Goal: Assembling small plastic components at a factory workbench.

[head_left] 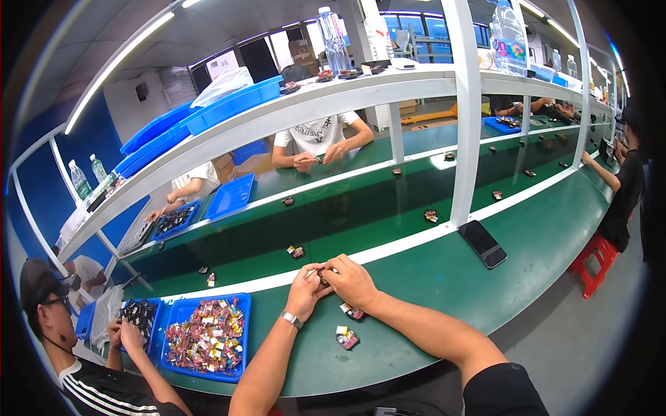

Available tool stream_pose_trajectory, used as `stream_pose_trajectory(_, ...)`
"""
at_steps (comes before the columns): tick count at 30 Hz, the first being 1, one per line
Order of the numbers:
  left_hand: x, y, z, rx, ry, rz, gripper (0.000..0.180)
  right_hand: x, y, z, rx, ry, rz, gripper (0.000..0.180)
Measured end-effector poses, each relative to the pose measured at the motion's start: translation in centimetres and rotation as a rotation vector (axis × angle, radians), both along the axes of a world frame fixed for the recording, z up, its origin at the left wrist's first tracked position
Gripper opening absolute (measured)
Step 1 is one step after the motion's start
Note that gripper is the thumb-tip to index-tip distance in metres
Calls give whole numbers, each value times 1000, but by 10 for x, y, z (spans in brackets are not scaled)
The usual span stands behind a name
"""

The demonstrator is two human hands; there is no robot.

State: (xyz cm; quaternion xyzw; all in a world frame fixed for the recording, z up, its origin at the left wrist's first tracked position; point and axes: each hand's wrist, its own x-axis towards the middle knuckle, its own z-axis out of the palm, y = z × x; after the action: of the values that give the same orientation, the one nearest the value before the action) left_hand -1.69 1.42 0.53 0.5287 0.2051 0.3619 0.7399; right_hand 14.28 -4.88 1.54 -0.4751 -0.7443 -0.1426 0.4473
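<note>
My left hand (305, 294), with a metal watch on its wrist, and my right hand (354, 283) meet over the near green worktop. Both sets of fingers are closed around a small dark electronic part (322, 276), mostly hidden by them. Just below my right hand lies a small electronic assembly (352, 311) with red wires and a white-and-yellow piece. A second such assembly (347, 338) sits nearer to me. Left of my left forearm, a blue tray (244, 326) holds a heap of small parts with red wires and white and yellow pieces.
A black phone (483, 244) lies beside a white upright post (463, 125). Beyond the white rail, a green conveyor belt (361, 236) carries scattered assemblies. Overhead runs a shelf (416, 84) with bottles and trays. A co-worker (52, 326) sits at my left beside a tray of black parts (142, 319).
</note>
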Motion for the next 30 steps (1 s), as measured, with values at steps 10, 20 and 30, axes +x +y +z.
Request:
stream_pose_trajectory(10, 3, 0, 6, -82, 3, 74, 38, 7, 27, -7, -116, 57, 25, 20)
stream_pose_trajectory(20, 8, -48, 50, 1863, 584, 466, 9, 20, 98, 12, -499, -151, -429, 45)
stream_pose_trajectory(30, 21, -63, 42, 2037, 392, 476, 10, -23, 141, -2, -536, 60, -310, 50)
